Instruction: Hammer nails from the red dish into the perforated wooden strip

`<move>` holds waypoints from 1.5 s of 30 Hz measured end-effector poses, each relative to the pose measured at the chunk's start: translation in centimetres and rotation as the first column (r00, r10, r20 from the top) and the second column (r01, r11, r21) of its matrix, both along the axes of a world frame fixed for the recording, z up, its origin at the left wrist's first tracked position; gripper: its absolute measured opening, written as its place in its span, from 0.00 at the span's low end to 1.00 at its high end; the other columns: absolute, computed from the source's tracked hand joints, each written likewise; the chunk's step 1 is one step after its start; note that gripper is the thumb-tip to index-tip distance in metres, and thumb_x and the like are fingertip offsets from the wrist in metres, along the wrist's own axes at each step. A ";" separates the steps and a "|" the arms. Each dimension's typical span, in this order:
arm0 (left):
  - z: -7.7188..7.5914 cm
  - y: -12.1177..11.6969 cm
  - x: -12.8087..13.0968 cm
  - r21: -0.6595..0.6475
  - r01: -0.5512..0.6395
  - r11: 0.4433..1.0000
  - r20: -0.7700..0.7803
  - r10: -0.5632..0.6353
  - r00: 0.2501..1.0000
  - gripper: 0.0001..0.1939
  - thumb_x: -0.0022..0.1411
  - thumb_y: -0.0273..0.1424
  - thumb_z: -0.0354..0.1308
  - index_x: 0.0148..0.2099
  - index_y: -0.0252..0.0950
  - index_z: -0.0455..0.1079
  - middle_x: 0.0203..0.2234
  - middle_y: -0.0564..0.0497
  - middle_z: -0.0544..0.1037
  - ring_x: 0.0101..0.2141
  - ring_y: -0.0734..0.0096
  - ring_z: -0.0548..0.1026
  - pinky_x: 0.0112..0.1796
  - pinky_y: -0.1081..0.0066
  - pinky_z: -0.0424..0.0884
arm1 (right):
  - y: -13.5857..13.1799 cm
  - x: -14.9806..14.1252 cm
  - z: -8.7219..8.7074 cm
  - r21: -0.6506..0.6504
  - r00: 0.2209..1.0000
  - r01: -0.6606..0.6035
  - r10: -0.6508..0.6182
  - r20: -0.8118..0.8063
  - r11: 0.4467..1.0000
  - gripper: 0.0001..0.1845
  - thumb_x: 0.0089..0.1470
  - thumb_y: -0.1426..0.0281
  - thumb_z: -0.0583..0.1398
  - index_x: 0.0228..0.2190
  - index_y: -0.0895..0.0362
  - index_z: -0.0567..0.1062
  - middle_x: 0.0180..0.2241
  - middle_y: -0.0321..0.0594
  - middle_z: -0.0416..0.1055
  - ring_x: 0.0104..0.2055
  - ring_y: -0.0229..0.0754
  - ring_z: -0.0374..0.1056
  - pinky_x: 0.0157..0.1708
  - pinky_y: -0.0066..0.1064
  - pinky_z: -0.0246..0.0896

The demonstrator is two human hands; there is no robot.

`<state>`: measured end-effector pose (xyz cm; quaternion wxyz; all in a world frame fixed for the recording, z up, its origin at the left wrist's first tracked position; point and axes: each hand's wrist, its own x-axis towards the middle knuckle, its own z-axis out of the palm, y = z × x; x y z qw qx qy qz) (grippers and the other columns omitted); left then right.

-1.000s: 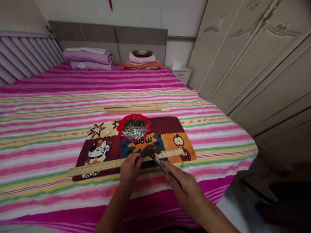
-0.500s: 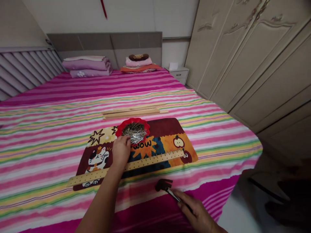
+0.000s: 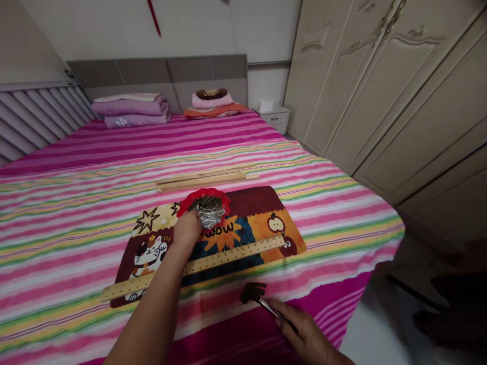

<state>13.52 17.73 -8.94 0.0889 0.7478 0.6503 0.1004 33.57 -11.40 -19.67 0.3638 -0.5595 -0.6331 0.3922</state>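
From the head camera, the left hand (image 3: 187,229) reaches forward over a printed cartoon mat (image 3: 258,203), its curled fingers dipping into the near rim of a shallow red dish (image 3: 224,198) with a scalloped edge; the dish is heaped with thin, shiny metal nails (image 3: 208,210), and the fingertips are bunched among them, though whether a nail is actually pinched cannot be told. The right hand (image 3: 304,332) lies low at the near edge of the bed, fingers wrapped around the slim metal shaft of a small hammer (image 3: 255,295), whose dark head rests on the magenta part of the bedspread just short of the mat. Between the two hands, a long pale wooden strip (image 3: 232,252) lies slantwise across the mat, flat and straight-edged, with a row of small nails standing along it; the left forearm crosses over its middle. The mat is soft-looking and rounded at the corners, with a cat, a star and apples printed on it. The bedspread (image 3: 76,203) under it is smooth cloth in pink, white, yellow and green stripes. Beyond the dish, well apart from the hands, a small bundle of plain wooden slats (image 3: 205,178) lies flat across the stripes. Wide open cloth spreads to the left and behind the slats, up to folded purple blankets (image 3: 129,109) by the grey padded headboard (image 3: 160,76). To the right the bed ends in a rounded corner, with a narrow strip of floor before the cream panelled wardrobe (image 3: 399,101).
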 end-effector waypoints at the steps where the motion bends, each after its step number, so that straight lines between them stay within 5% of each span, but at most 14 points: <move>1: 0.1 -0.1 -0.3 0.006 -0.013 1.000 0.023 0.013 1.000 0.14 0.57 0.27 0.45 0.35 0.31 0.72 0.35 0.35 0.76 0.38 0.52 0.74 0.38 0.62 0.66 | 0.0 0.0 0.1 -0.004 1.000 0.000 0.000 0.003 1.000 0.22 0.62 0.70 0.51 0.56 0.51 0.64 0.54 0.44 0.68 0.54 0.43 0.66 0.53 0.34 0.62; 4: 0.5 -0.8 -1.4 0.011 -0.060 0.998 0.145 0.057 0.988 0.11 0.57 0.30 0.47 0.35 0.33 0.70 0.31 0.42 0.76 0.34 0.61 0.74 0.35 0.67 0.66 | 0.0 -0.1 0.3 -0.024 1.000 0.000 0.000 0.024 1.000 0.22 0.62 0.69 0.51 0.57 0.52 0.64 0.55 0.44 0.67 0.55 0.44 0.65 0.54 0.35 0.61; 6: 0.6 -1.7 -2.1 -0.038 -0.083 0.996 0.432 0.091 0.897 0.09 0.54 0.33 0.51 0.33 0.34 0.69 0.26 0.48 0.75 0.28 0.68 0.72 0.31 0.71 0.66 | 0.0 -0.2 0.5 -0.036 0.999 0.001 0.001 0.046 0.999 0.22 0.62 0.68 0.51 0.57 0.52 0.64 0.55 0.45 0.67 0.56 0.45 0.64 0.54 0.36 0.60; 8: 0.6 -2.9 -2.6 -0.139 -0.059 0.989 0.754 0.144 0.641 0.11 0.48 0.35 0.57 0.32 0.33 0.68 0.23 0.52 0.73 0.23 0.74 0.69 0.27 0.74 0.65 | 0.1 -0.4 0.6 -0.042 0.998 0.000 0.002 0.062 0.999 0.22 0.62 0.67 0.51 0.56 0.53 0.65 0.54 0.46 0.68 0.55 0.45 0.65 0.54 0.36 0.61; 10: 0.4 -4.3 -2.8 -0.243 -0.004 0.970 0.898 0.227 0.378 0.18 0.39 0.37 0.63 0.33 0.33 0.68 0.22 0.53 0.72 0.22 0.76 0.68 0.25 0.76 0.66 | 0.1 -0.5 0.6 -0.037 0.998 -0.002 0.004 0.065 0.999 0.21 0.62 0.67 0.50 0.56 0.54 0.65 0.53 0.46 0.69 0.54 0.45 0.66 0.53 0.35 0.62; 13: 0.1 -6.4 -3.0 -0.346 0.039 0.938 0.921 0.331 0.206 0.24 0.30 0.37 0.69 0.32 0.31 0.69 0.22 0.54 0.72 0.23 0.77 0.69 0.25 0.77 0.68 | 0.1 -0.6 0.4 -0.012 0.999 -0.006 0.007 0.054 1.000 0.21 0.62 0.68 0.51 0.56 0.54 0.66 0.52 0.46 0.70 0.53 0.44 0.67 0.52 0.34 0.64; 26: -1.5 -10.1 -3.7 -0.475 0.085 0.876 0.880 0.471 0.064 0.24 0.34 0.31 0.68 0.38 0.32 0.72 0.24 0.51 0.76 0.22 0.79 0.70 0.24 0.78 0.70 | 0.0 -0.8 0.5 0.025 0.998 0.021 -0.022 0.052 0.999 0.21 0.60 0.69 0.51 0.54 0.54 0.67 0.50 0.44 0.72 0.50 0.44 0.70 0.49 0.35 0.66; 31: -2.3 -10.2 -3.6 -0.472 -0.060 0.879 0.881 0.472 -0.020 0.19 0.35 0.28 0.65 0.35 0.32 0.71 0.22 0.52 0.75 0.22 0.78 0.71 0.25 0.78 0.72 | -0.1 -0.7 0.1 0.049 0.995 0.018 -0.022 0.094 0.999 0.21 0.60 0.70 0.51 0.54 0.56 0.68 0.49 0.45 0.73 0.50 0.44 0.70 0.49 0.35 0.66; 34: -2.8 -10.6 -4.4 -0.439 -0.111 0.891 0.897 0.442 0.001 0.19 0.35 0.30 0.65 0.34 0.32 0.70 0.22 0.53 0.74 0.22 0.78 0.71 0.24 0.79 0.71 | -0.2 -0.6 -0.1 0.051 0.993 0.016 -0.022 0.113 0.999 0.21 0.59 0.71 0.51 0.53 0.57 0.68 0.49 0.46 0.73 0.50 0.43 0.70 0.49 0.34 0.66; 37: -3.3 -12.0 -6.4 -0.416 -0.113 0.902 0.896 0.428 0.119 0.19 0.35 0.34 0.66 0.33 0.33 0.71 0.22 0.53 0.74 0.21 0.79 0.69 0.22 0.79 0.67 | -0.2 -0.6 -0.4 0.050 0.994 0.014 -0.020 0.108 0.999 0.21 0.59 0.71 0.51 0.53 0.58 0.67 0.50 0.46 0.72 0.50 0.43 0.70 0.50 0.34 0.66; 41: -4.7 -15.3 -8.5 -0.427 -0.006 0.904 0.794 0.378 0.477 0.16 0.41 0.39 0.64 0.31 0.34 0.72 0.17 0.55 0.70 0.18 0.78 0.65 0.21 0.78 0.63 | -0.2 -0.8 -0.6 0.041 0.993 0.025 -0.030 0.111 0.999 0.21 0.59 0.71 0.51 0.53 0.57 0.67 0.50 0.45 0.72 0.51 0.43 0.69 0.51 0.35 0.65; 45: -6.6 -18.2 -7.4 -0.440 0.144 0.886 0.487 0.101 0.868 0.07 0.51 0.33 0.57 0.31 0.37 0.72 0.25 0.51 0.75 0.28 0.70 0.72 0.31 0.72 0.66 | -0.2 -0.9 -0.6 0.037 0.994 0.032 -0.036 0.105 0.999 0.21 0.59 0.71 0.51 0.53 0.56 0.68 0.49 0.45 0.73 0.50 0.42 0.70 0.49 0.34 0.66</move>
